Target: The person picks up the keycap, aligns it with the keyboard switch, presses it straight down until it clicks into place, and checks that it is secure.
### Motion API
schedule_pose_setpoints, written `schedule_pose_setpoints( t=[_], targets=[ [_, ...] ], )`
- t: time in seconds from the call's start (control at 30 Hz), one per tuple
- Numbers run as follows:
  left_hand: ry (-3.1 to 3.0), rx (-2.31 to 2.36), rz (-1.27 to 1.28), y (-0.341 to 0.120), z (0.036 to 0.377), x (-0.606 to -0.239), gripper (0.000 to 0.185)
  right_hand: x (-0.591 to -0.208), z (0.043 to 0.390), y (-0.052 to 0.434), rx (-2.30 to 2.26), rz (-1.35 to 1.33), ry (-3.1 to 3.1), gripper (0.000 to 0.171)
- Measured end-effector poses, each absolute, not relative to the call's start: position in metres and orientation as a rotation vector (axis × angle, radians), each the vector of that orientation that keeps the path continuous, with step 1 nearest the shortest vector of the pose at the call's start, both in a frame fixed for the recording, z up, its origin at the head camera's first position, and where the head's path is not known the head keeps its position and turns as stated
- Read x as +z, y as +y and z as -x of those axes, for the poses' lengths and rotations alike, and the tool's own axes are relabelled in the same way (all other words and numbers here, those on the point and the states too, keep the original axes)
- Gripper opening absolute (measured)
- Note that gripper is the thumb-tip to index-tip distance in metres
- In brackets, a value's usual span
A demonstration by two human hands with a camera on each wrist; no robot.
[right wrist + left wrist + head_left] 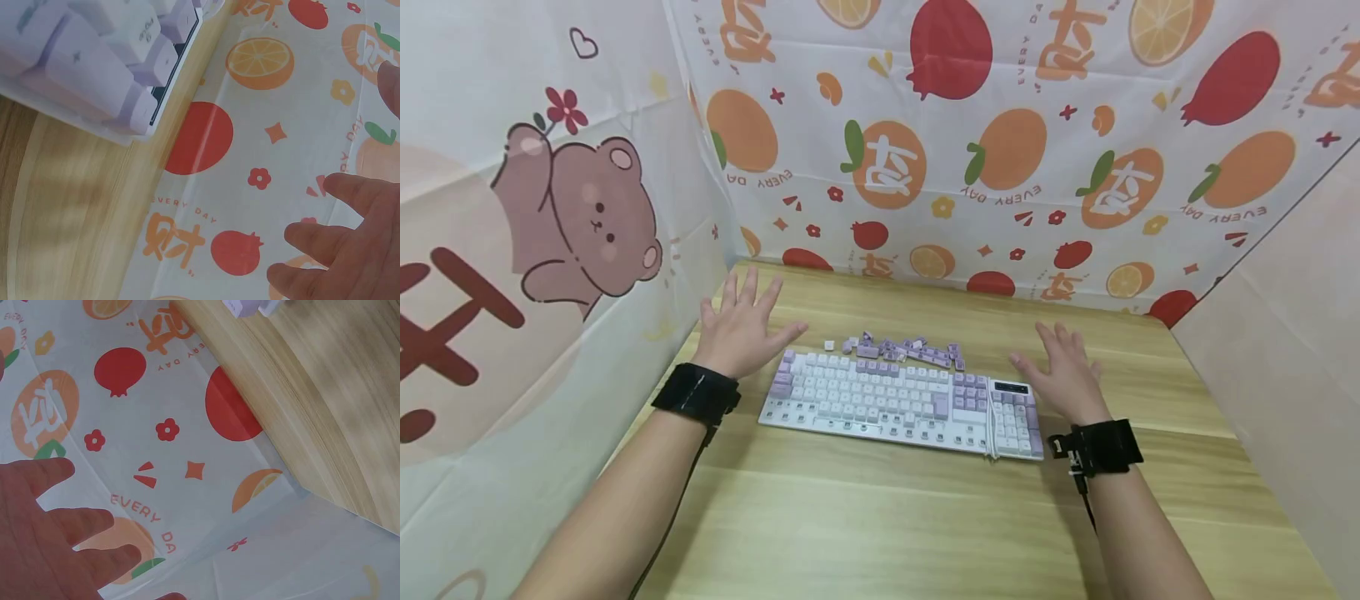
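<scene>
A white and lilac keyboard [872, 400] lies on the wooden table, with bare switches showing along its front rows where keycaps are off. Behind it is a loose pile of mostly lilac keycaps [917, 352], plus a single white keycap [829, 345]. Over the keyboard's left end my left hand [741, 329] spreads its fingers and holds nothing. My right hand [1063, 375], fingers apart and also without anything in it, is beside the keyboard's right end. In the right wrist view, lilac number-pad keys [87, 62] show up close.
A white cable [992, 417] is wrapped across the keyboard near its number pad. Fruit-printed cloth [887, 167] stands behind the table [850, 517], and a bear-printed sheet [587, 217] hangs at the left. A pale panel [1300, 333] borders the right side. Each wrist wears a black strap.
</scene>
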State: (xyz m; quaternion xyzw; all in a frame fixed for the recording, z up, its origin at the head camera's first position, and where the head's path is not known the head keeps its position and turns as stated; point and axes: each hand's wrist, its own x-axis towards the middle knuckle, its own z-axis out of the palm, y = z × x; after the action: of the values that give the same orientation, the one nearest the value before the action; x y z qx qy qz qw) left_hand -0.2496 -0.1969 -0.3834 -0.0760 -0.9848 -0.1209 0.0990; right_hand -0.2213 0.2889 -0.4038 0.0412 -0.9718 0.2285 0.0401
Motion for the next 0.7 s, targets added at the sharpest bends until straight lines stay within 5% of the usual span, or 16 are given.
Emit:
schedule_pose_setpoints(
  t=[0.4, 0.7],
  targets=[
    [-2.994, -0.446, 0.282, -0.186, 0.245, -0.398, 0.093, -0.409, 0.226, 0.277, 0.672, -0.187, -3.008, 0.082],
    [-3.042, -0.428, 0.387, -0.169, 0.238, -0.414, 0.075, -0.413, 0.238, 0.258, 0.71, -0.238, -3.084, 0.063]
  ],
)
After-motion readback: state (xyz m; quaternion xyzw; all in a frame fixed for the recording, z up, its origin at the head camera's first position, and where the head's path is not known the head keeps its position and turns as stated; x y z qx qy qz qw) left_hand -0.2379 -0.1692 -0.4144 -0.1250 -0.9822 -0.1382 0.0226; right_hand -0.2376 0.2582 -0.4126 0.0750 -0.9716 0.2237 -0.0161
